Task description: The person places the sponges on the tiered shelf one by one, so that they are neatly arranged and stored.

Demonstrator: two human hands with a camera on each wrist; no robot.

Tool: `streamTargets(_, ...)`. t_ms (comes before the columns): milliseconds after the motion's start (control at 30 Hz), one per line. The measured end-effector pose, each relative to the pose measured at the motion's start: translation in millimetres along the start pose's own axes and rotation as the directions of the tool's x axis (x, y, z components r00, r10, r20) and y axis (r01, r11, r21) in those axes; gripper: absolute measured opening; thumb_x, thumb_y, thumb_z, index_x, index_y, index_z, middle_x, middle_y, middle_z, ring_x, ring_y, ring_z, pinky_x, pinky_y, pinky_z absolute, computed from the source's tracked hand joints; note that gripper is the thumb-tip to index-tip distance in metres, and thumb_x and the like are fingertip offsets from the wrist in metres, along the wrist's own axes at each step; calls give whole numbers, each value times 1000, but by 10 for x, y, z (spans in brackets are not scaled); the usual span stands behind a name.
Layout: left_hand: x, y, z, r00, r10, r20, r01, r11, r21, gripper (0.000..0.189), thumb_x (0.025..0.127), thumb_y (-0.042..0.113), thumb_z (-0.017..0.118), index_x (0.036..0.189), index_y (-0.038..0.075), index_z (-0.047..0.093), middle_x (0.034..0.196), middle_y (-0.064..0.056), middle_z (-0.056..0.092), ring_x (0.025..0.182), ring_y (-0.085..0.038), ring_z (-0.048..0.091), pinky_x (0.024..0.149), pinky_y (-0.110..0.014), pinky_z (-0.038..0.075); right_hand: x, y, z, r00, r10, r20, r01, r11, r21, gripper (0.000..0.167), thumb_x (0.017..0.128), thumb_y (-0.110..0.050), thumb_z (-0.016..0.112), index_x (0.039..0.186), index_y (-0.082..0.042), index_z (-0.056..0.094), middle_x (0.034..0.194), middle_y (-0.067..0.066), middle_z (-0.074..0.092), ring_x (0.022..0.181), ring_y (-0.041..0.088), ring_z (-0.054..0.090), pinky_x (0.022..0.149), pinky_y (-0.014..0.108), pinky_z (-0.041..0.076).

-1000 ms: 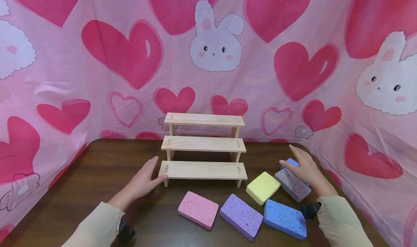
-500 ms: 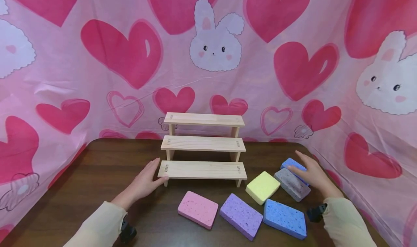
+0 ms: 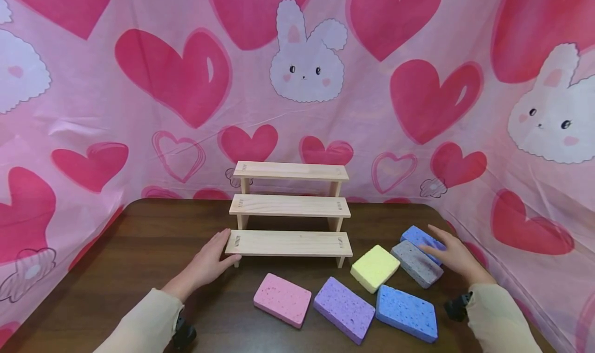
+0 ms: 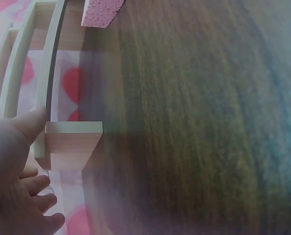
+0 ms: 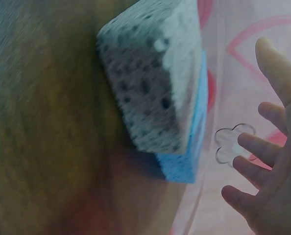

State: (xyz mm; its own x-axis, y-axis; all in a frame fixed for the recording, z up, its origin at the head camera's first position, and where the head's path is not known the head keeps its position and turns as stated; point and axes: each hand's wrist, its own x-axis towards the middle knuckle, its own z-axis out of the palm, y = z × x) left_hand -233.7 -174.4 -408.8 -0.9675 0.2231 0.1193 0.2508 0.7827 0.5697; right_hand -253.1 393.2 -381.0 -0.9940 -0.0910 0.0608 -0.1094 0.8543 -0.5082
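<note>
A three-tier wooden stand (image 3: 289,243) of pale boards stands on the table's middle. My left hand (image 3: 206,262) is at the left end of its lowest board, thumb near the front corner and fingers loosely extended. In the left wrist view the thumb (image 4: 30,125) overlaps that board's edge. My right hand (image 3: 455,257) hovers over the right side with fingers spread, holding nothing. Beside it a grey sponge (image 3: 417,264) leans on a blue sponge (image 3: 420,238), partly covered. The right wrist view shows the grey sponge (image 5: 145,83) apart from the fingers.
In front of the stand lie a pink sponge (image 3: 282,300), a purple sponge (image 3: 344,309), a yellow sponge (image 3: 375,269) and another blue sponge (image 3: 406,312). A pink heart-and-rabbit curtain (image 3: 186,151) hangs behind and beside the brown table (image 3: 139,249).
My right hand has moved right and a little nearer, off the grey sponge's upper side. The left hand has shifted slightly right at the stand. The sponges have stayed put.
</note>
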Motion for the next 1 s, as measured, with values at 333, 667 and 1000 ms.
streamTargets(333, 9, -8, 21, 1000, -3, -1, 3, 1000, 18, 73, 87, 22, 65, 141, -7, 25, 143, -27, 28, 131, -42, 22, 102, -56, 22, 27, 185, 59, 999, 13, 33, -12, 999, -36, 83, 84, -46, 61, 140, 6, 28, 136, 36, 26, 122, 56, 22, 89, 70, 24)
streamTargets(667, 31, -29, 42, 999, 40, -20, -39, 998, 46, 69, 86, 21, 65, 139, -7, 30, 142, -26, 29, 131, -41, 25, 102, -55, 24, 0, 287, 90, 998, 11, 62, -9, 999, -31, 77, 85, -42, 62, 138, 4, 32, 135, 40, 22, 120, 59, 20, 89, 71, 22)
streamTargets(1000, 29, -30, 51, 998, 55, -17, -54, 998, 40, 67, 87, 21, 64, 139, -6, 32, 144, -24, 28, 131, -41, 24, 102, -55, 23, -4, 361, 100, 999, -14, 43, 18, 997, -80, 67, 87, -38, 61, 132, 6, 41, 131, 42, 26, 115, 61, 25, 87, 71, 25)
